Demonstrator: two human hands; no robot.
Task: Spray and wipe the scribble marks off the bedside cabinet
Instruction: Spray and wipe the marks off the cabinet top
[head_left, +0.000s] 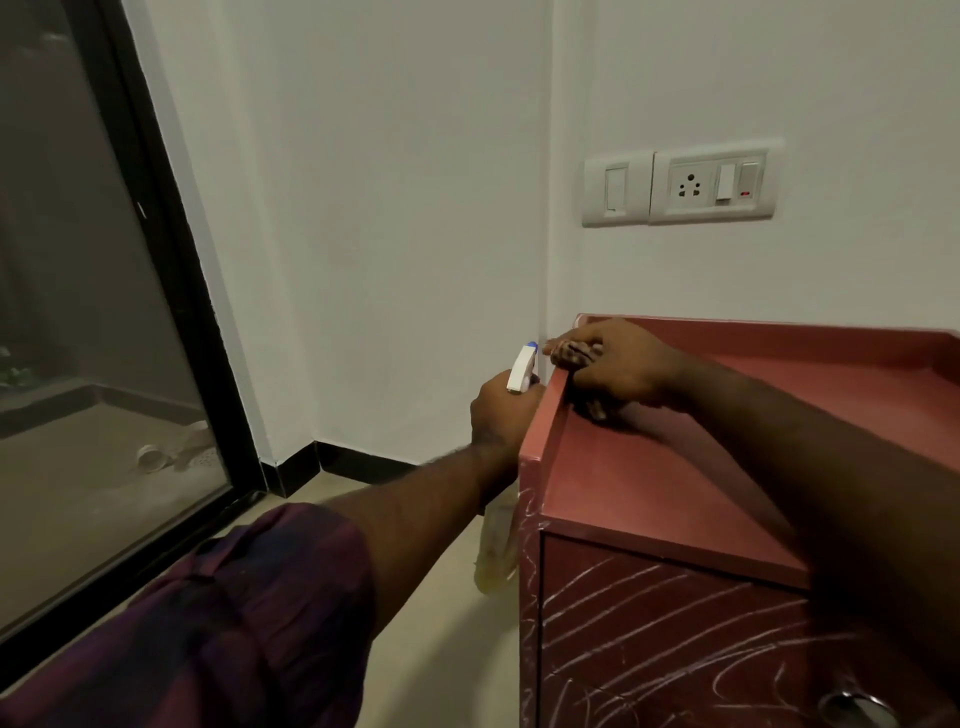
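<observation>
Where the bedside cabinet (675, 467) stands: in the room corner, back against the white wall (389, 182), below the switch plates (714, 184).
Finish of cabinet: reddish-brown top with a raised rim on the left, back and right sides; darker front panel.
Look of scribble marks (649, 587): white, thin, looping and slanted strokes across the front panel and up the front-left edge.
Fitting: metal handle (857, 706) on the front panel, cut off by the bottom of the view.
State of left hand (501, 410): fingers curled round the neck of the spray bottle (522, 371), just outside the cabinet's left side.
Look of spray bottle: white trigger head, blue nozzle tip; translucent body with yellowish liquid shows below the forearm.
State of right hand (618, 369): gripping the cloth (574, 356) on the left rim, near the back corner.
Look of cloth: brown, patterned, bunched; draped over the rim.
Count: cabinet 1; spray bottle 1; cloth 1; hands 2; switch plates 2; socket (690, 184) 1.
Surroundings: glass door (78, 312) with black frame at left; black skirting (363, 460); purple checked garment (234, 623) at lower left.
</observation>
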